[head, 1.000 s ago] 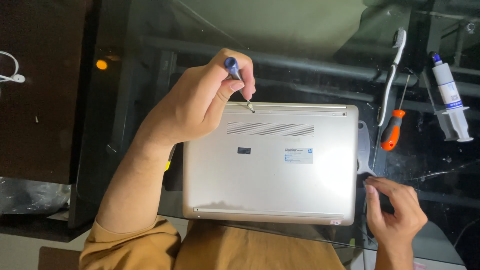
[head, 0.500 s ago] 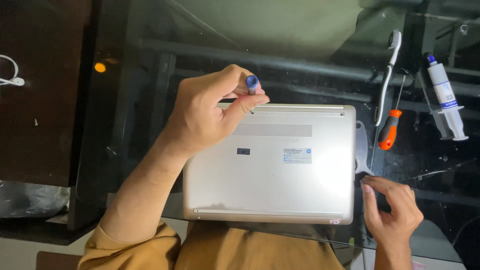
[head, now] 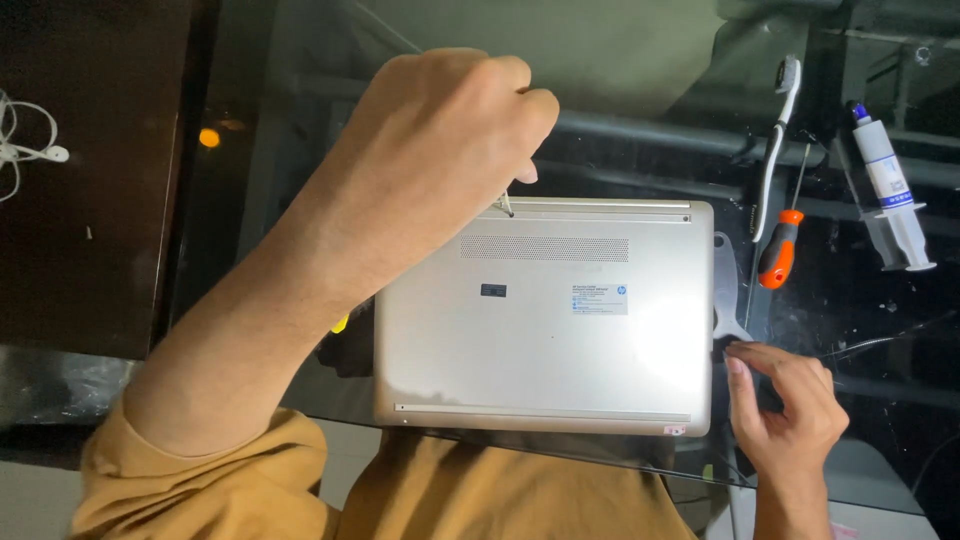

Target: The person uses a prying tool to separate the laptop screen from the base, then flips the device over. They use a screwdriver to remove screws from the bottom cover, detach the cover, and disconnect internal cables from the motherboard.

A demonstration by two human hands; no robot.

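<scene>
Over the far-left corner of the upturned laptop, left hand is curled into a fist around a small screwdriver; only the thin metal tip shows below the knuckles, set on the case at that corner. Handle is hidden inside the fist.

Silver rectangular laptop lies bottom-up on the dark glass table, vent slot strip near the far edge, a small dark sticker and a white label mid-panel, long rubber foot strip along the near edge. Near edge overhangs the person's lap, mustard-yellow sleeve below.

Right hand sits just off the laptop's right edge, near the front corner, fingers drawn together with tips touching the table beside a flat pale grey pry tool. Cannot tell whether anything is pinched between them.

Further right on the table: an orange-and-black-handled screwdriver with thin shaft pointing away, a white toothbrush lying alongside it, and a clear syringe with blue cap and white label well apart to the right. White earphone cable at the far left on the dark wood surface.
</scene>
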